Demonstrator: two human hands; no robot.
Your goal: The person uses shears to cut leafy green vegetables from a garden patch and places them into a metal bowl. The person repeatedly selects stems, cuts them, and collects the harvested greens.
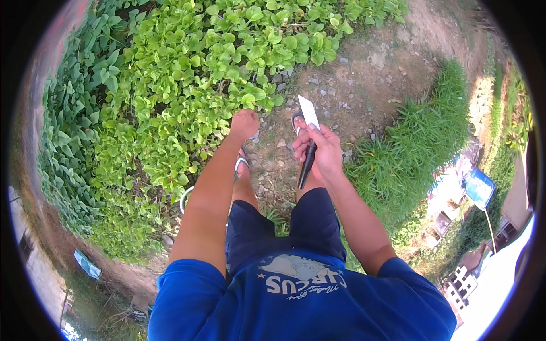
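My right hand [320, 147] is closed around the dark handle of a knife [309, 114]. Its pale, wide blade points away from me, with a slanted tip, above the bare soil. Out over the near edge of a bed of round-leafed green plants [187, 81], my left hand [246, 123] has its fingers curled in. The back of that hand faces me, so whether anything is inside it is hidden. Below both hands are my feet in flip-flops [241, 163], standing on the stony ground.
A stony dirt path [358, 81] runs between the bed and a clump of narrow-leafed grass-like plants [418, 145] on the right. Darker vine leaves [76, 128] grow at far left. Behind my left arm shows a white curved rim [183, 200]. A blue sign-like panel [480, 187] stands at right.
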